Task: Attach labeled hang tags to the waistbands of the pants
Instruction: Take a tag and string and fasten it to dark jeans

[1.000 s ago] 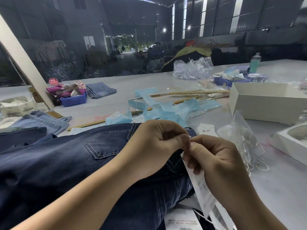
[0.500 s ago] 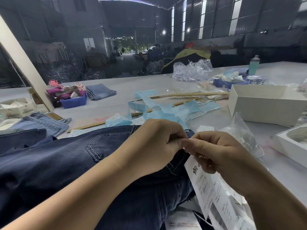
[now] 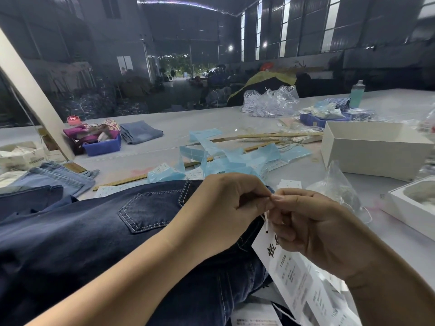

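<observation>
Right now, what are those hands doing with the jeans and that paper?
A person is tying a hang tag onto dark jeans lying on the table. The left hand and right hand meet fingertip to fingertip, pinching the white string at the waistband. The tag dangles below; whether it's fastened yet isn't clear.

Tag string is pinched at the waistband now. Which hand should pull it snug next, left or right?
Probably the right hand: it pinches the white string directly above the hang tag and has open table behind it. The left hand lies over the dark jeans, better placed to hold the waistband steady.
</observation>
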Demonstrator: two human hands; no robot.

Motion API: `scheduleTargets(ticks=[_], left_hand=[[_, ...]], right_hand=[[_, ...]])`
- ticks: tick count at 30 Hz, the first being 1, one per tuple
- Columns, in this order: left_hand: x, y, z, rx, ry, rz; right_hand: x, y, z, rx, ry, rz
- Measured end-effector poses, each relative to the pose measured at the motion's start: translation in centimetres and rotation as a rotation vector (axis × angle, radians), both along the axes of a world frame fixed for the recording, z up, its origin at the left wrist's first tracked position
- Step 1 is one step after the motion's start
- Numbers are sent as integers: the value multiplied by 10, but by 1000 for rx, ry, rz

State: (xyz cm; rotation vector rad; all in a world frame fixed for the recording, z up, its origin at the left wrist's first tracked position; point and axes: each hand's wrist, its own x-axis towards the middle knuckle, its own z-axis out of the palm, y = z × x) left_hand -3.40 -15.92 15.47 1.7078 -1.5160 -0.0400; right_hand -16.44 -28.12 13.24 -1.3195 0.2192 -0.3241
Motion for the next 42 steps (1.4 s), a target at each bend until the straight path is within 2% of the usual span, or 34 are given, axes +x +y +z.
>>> scheduleTargets(ticks=[3, 9, 18, 22, 24, 28, 35, 37, 42], left_hand=[[-1, 1, 1, -22, 0, -1], [-1, 2, -4, -37, 58, 0], [1, 8, -5, -5, 254, -4], [-1, 9, -5, -4, 278, -16], [-2, 10, -5, -5, 228, -9], [-5, 11, -5, -19, 3, 55], [-10, 14, 2, 57, -348, 41], [-10, 13, 5, 72, -372, 38], [-11, 14, 6, 103, -289, 25]], right_hand=[[-1, 0, 1, 48, 0, 17], [1, 5, 0, 104, -27, -91], [1, 12, -4, 151, -36, -96], [2, 13, -5, 163, -37, -100], [2, 13, -5, 163, -45, -100], [3, 13, -7, 147, -78, -110], [1, 13, -7, 13, -100, -172], [1, 14, -6, -42, -99, -182], [-1, 15, -4, -177, -73, -241]])
